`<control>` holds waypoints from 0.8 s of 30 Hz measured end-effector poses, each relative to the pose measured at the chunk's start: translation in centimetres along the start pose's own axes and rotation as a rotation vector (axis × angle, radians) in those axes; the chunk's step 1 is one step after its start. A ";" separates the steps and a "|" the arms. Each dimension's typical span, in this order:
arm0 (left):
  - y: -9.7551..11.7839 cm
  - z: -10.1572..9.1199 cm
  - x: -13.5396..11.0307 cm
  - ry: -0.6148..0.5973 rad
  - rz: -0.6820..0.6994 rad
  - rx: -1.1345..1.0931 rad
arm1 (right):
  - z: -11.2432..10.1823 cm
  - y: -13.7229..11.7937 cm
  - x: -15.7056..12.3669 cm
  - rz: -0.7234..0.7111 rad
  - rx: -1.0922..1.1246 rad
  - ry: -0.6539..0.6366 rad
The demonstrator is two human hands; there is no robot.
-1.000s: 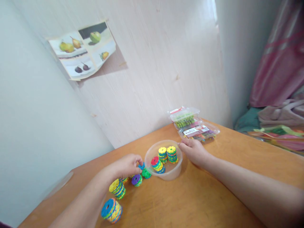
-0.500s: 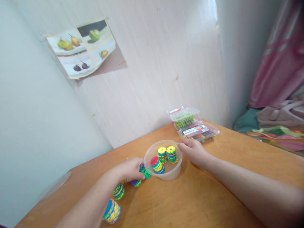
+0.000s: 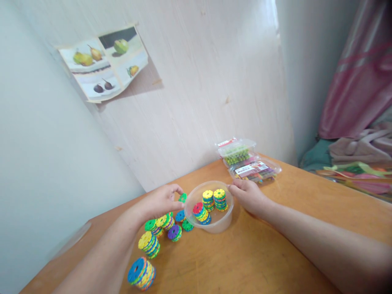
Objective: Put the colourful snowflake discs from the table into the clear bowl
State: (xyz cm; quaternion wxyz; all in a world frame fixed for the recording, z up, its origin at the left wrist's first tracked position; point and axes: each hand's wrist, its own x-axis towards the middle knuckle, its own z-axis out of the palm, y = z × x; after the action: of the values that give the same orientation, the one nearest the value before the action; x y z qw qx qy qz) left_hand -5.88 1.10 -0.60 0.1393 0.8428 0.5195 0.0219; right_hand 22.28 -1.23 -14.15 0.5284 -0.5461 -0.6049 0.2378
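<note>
My left hand is raised just left of a clear plastic bowl and pinches a small green toothed disc near the bowl's rim. My right hand rests closed on the bowl's right rim. Inside the bowl stand three stacks of coloured discs. Left of the bowl on the wooden table lie more disc stacks, a blue-topped stack nearest me, and loose blue, purple and green discs.
Clear packets of coloured pieces lie behind the bowl near the wall. A fruit poster hangs on the wall. A clear lid sits at the table's left edge. Cloth and pink fabric pile up at right.
My left hand rose from the loose discs on the table toward the bowl's rim, now pinching one green disc. My right hand stayed on the bowl.
</note>
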 end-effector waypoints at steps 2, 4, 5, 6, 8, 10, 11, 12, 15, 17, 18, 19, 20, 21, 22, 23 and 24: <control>1.2 0.4 0.5 -0.030 0.030 -0.003 | 0.0 0.1 0.0 -0.008 -0.003 -0.001; 2.1 0.9 1.0 -0.062 0.049 0.008 | 0.0 0.1 0.0 -0.007 -0.005 -0.001; 2.5 1.2 1.2 -0.073 0.052 0.017 | 0.0 0.1 0.0 -0.006 -0.005 -0.001; 2.8 1.4 1.4 -0.082 0.053 0.026 | 0.0 0.0 0.0 -0.005 -0.006 0.000; 3.1 1.7 1.8 -0.095 0.065 0.043 | 0.0 -0.1 0.0 -0.004 -0.010 0.000; 3.4 1.7 2.0 -0.100 0.088 0.060 | 0.0 -0.1 0.1 -0.002 -0.013 0.001; 3.6 1.8 2.2 -0.103 0.099 0.069 | 0.1 0.0 0.2 0.000 -0.013 0.003; 3.8 1.8 2.3 -0.109 0.109 0.078 | 0.1 0.1 0.2 0.000 -0.011 0.005; 4.5 2.0 2.7 -0.137 0.136 0.104 | 0.3 0.4 0.3 -0.009 -0.010 0.009; 4.9 2.2 3.0 -0.165 0.139 0.131 | 0.3 0.6 0.3 -0.018 -0.019 0.006; 5.0 2.3 3.1 -0.174 0.134 0.146 | 0.3 0.6 0.3 -0.021 -0.023 0.005; 5.1 2.4 3.2 -0.181 0.128 0.161 | 0.3 0.5 0.3 -0.022 -0.026 0.002; 5.2 2.5 3.2 -0.185 0.121 0.175 | 0.2 0.5 0.3 -0.020 -0.028 0.001; 5.2 2.5 3.2 -0.189 0.116 0.185 | 0.2 0.4 0.3 -0.019 -0.030 0.000; 5.2 2.5 3.2 -0.194 0.114 0.189 | 0.2 0.3 0.2 -0.020 -0.031 0.000; 5.2 2.4 3.2 -0.196 0.114 0.187 | 0.2 0.3 0.2 -0.021 -0.033 0.001; 5.2 2.4 3.1 -0.192 0.117 0.182 | 0.2 0.3 0.2 -0.021 -0.034 0.002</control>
State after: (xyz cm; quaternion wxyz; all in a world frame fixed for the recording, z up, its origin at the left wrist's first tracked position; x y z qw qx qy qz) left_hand 0.44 1.15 -1.87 0.1099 0.8790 0.4535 -0.0981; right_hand 22.26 -0.89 -14.36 0.5223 -0.5489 -0.6140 0.2212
